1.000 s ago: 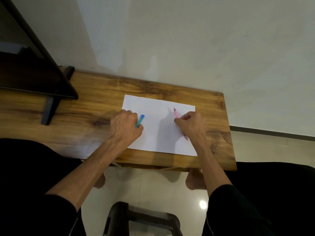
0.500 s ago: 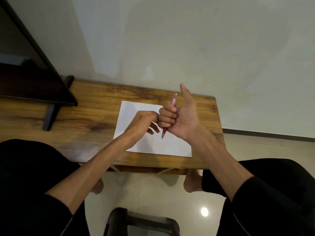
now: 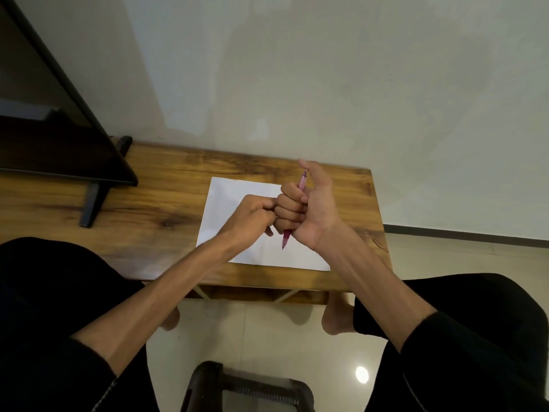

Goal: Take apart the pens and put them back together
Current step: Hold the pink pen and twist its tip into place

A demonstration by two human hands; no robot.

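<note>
gripping pink pen (image 3: pixel 301 185) in our right hand (image 3: pixel 309 209), fingers curled round barrel, thumb up | pen lifted over paper (image 3: pixel 237 191), long axis near upright, tip down toward us | left hand (image 3: pixel 252 215) fisted, touching right knuckles; contents hidden | tip end nearest left fingers

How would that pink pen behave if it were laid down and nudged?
The pink pen looks slim and round, so it would probably roll. It stays straight in the right hand, so likely stiff. Curled fingers alone hold it, suggesting it is light.
</note>
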